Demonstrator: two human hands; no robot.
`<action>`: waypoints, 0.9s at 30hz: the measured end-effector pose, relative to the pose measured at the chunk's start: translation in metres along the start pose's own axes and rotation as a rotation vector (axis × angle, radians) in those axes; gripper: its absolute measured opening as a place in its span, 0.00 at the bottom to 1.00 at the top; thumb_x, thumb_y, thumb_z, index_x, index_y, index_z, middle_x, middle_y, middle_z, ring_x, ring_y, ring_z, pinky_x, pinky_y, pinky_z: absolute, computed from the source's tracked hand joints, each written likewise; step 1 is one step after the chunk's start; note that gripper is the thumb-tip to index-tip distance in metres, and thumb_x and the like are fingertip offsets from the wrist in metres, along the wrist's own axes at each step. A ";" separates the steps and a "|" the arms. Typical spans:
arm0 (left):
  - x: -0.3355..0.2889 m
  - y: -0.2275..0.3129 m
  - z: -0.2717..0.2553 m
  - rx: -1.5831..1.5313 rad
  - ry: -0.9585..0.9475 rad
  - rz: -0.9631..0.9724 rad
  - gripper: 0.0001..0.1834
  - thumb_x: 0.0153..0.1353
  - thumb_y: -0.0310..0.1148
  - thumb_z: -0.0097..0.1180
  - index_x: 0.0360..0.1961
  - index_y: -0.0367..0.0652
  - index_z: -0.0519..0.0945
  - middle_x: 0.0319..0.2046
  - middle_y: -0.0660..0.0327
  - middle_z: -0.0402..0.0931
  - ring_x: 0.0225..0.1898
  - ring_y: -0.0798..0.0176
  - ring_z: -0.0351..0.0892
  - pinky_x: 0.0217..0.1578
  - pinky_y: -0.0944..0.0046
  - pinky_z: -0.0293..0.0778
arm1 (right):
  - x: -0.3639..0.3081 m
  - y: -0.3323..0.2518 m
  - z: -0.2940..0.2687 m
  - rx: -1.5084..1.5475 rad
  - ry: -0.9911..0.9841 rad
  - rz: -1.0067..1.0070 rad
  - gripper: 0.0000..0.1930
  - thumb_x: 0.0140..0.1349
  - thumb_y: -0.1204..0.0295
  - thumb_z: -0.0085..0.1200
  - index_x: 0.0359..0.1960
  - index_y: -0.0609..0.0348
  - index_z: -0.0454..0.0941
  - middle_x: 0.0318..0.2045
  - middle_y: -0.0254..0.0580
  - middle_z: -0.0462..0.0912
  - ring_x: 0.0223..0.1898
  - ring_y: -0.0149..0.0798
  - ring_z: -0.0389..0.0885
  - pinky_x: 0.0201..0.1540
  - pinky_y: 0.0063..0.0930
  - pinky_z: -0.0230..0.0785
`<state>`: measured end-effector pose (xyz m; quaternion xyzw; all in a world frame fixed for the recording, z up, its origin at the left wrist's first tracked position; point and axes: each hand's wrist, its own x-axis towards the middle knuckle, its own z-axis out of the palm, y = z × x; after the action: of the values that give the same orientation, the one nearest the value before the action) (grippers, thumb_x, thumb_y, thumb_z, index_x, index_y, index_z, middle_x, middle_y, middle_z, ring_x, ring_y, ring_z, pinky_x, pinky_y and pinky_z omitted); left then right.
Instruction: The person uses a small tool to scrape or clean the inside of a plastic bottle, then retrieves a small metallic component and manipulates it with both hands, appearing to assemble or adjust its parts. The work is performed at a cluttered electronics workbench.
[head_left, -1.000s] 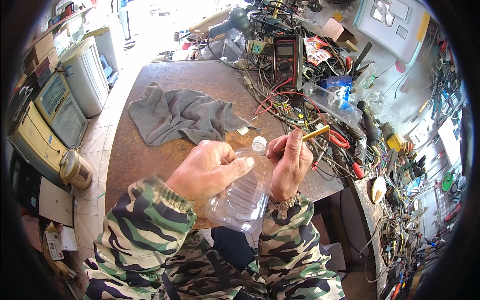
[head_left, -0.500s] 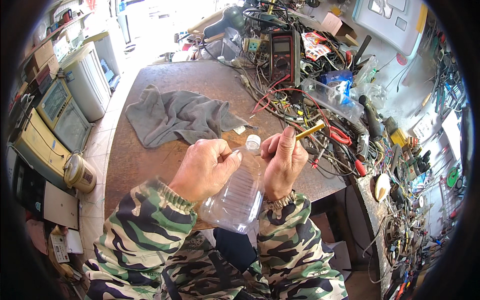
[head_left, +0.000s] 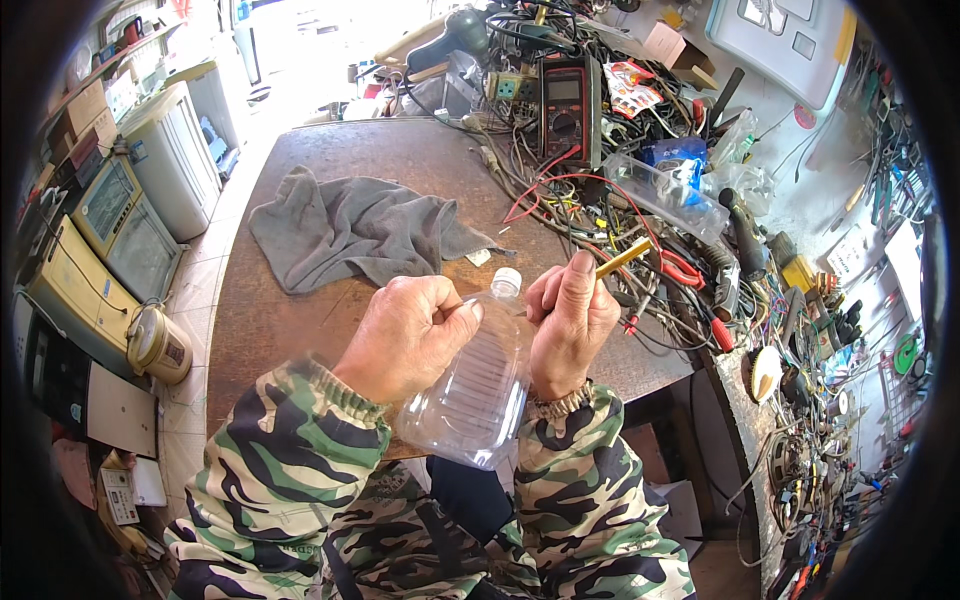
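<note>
A clear plastic bottle (head_left: 470, 395) with a white cap (head_left: 507, 281) is tilted over the table's near edge, its neck pointing away from me. My left hand (head_left: 408, 335) is closed on the bottle's left shoulder, thumb pressed against the plastic. On the other side, my right hand (head_left: 572, 325) is closed around a slim yellow stick-like tool (head_left: 625, 257). The tool's rear end sticks out past my thumb to the upper right. My fingers hide its front end, which is close to the bottle's right shoulder. I cannot tell whether it touches the plastic.
A crumpled grey cloth (head_left: 365, 232) lies on the brown table (head_left: 290, 350). Along the right stand a multimeter (head_left: 569, 112), tangled cables, red-handled pliers (head_left: 680, 270) and a clear plastic tray (head_left: 668, 198). A lidded bucket (head_left: 160, 345) sits on the floor at left, near several old appliances.
The yellow tool's rear end has swung slightly upward with a small turn of my right hand. My left hand and the bottle stay nearly still.
</note>
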<state>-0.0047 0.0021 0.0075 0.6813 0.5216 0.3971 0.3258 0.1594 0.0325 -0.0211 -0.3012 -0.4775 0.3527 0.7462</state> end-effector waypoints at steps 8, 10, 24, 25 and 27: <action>-0.001 -0.003 0.000 -0.025 -0.003 -0.017 0.15 0.61 0.34 0.63 0.27 0.30 0.81 0.18 0.48 0.77 0.21 0.64 0.76 0.26 0.59 0.73 | -0.001 0.001 -0.001 -0.023 0.002 -0.036 0.29 0.78 0.57 0.42 0.16 0.56 0.64 0.12 0.32 0.67 0.14 0.25 0.65 0.18 0.21 0.54; -0.002 -0.001 -0.002 -0.015 -0.001 -0.014 0.15 0.61 0.34 0.63 0.27 0.30 0.81 0.18 0.49 0.77 0.21 0.64 0.76 0.26 0.59 0.73 | -0.002 0.001 0.000 -0.025 0.003 -0.034 0.29 0.78 0.57 0.42 0.16 0.56 0.64 0.12 0.32 0.67 0.15 0.25 0.65 0.18 0.21 0.54; -0.002 0.000 -0.001 -0.006 0.014 -0.002 0.15 0.61 0.34 0.62 0.27 0.30 0.80 0.18 0.49 0.77 0.21 0.64 0.75 0.25 0.60 0.72 | -0.007 -0.003 0.002 -0.111 0.076 -0.095 0.28 0.78 0.55 0.42 0.19 0.59 0.69 0.16 0.35 0.72 0.20 0.28 0.71 0.25 0.23 0.61; -0.002 0.000 -0.001 -0.002 0.018 0.003 0.15 0.61 0.34 0.62 0.27 0.30 0.80 0.18 0.49 0.77 0.21 0.64 0.75 0.25 0.60 0.72 | -0.007 -0.003 0.002 -0.111 0.071 -0.093 0.28 0.78 0.56 0.42 0.19 0.59 0.68 0.15 0.34 0.72 0.19 0.28 0.71 0.24 0.23 0.61; -0.003 0.001 -0.002 0.004 0.029 0.004 0.14 0.61 0.34 0.62 0.27 0.30 0.80 0.18 0.49 0.77 0.21 0.64 0.76 0.25 0.60 0.72 | -0.007 -0.002 0.002 -0.108 0.060 -0.086 0.27 0.78 0.56 0.42 0.19 0.59 0.68 0.15 0.34 0.71 0.19 0.27 0.70 0.24 0.22 0.60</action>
<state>-0.0063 -0.0010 0.0081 0.6770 0.5256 0.4069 0.3160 0.1561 0.0258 -0.0218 -0.3307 -0.4855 0.2849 0.7575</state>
